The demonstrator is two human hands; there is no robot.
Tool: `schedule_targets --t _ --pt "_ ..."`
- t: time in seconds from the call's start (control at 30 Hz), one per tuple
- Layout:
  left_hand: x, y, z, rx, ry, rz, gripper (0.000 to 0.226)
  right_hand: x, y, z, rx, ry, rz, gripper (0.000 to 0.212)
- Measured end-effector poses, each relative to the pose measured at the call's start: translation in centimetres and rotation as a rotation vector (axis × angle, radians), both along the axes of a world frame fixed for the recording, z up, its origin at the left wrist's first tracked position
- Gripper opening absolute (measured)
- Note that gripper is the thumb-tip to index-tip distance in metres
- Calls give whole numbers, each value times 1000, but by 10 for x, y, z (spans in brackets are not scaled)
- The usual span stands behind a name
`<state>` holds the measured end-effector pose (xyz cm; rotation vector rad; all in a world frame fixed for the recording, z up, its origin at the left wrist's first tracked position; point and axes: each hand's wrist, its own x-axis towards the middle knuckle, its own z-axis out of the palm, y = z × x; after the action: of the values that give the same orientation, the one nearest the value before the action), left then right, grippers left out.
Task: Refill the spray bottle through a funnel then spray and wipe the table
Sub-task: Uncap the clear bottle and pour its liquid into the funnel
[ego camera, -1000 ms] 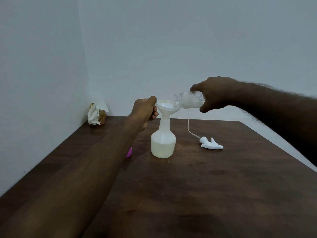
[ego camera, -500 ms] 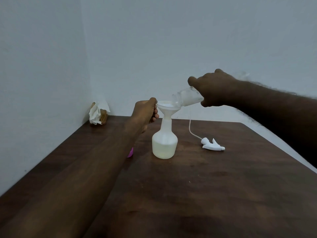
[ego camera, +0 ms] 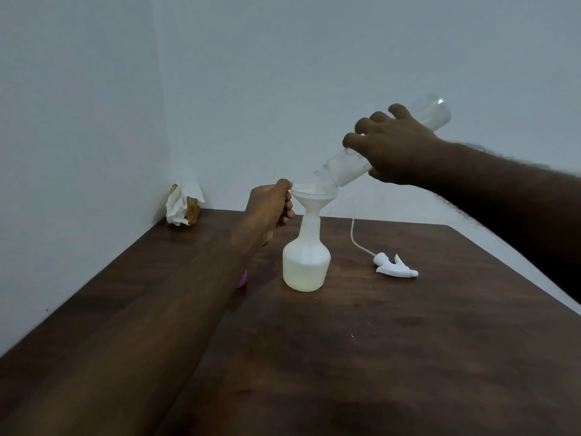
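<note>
Left hand (ego camera: 270, 206) is out in front, arm stretched long over the desk (ego camera: 377, 357). It pinches the left rim of the white funnel (ego camera: 314, 199), thumb on top and fingers curled underneath.

Just off that forearm, a small pink thing (ego camera: 242, 278) peeks out on the desk, mostly hidden, and what it is I cannot tell.

Next to it stands the spray bottle (ego camera: 306, 262), upright and a little below and right of the left hand. Pale liquid shows in its wide lower body. The funnel is seated straight in its narrow neck.

Off to the bottle's right, well apart from it, the white spray head (ego camera: 396, 267) lies on its side on the desk. Its thin tube curves away toward the wall.

Up above, the right hand (ego camera: 393, 149) comes in from the right and wraps around a clear bottle (ego camera: 342, 169), fingers over the top and thumb below. That bottle is tipped steeply, its base raised high to the right and its mouth down at the funnel's right edge, right across from the left hand. Whether anything is flowing is too faint to tell.

Far back in the corner, crumpled white paper (ego camera: 184, 206) sits in a brown holder against the wall.
</note>
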<state>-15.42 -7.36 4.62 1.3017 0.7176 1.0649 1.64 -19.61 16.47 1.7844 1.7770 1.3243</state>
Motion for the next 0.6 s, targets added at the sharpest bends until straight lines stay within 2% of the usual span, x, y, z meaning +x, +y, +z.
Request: schedule_targets --t 0.43,0.6 --pt "-3 0 1 24 -22 15 31 -1 11 -2 88 -63 226 45" --pt "-2 -1 1 24 -30 29 27 5 10 -3 57 -8 267 54"
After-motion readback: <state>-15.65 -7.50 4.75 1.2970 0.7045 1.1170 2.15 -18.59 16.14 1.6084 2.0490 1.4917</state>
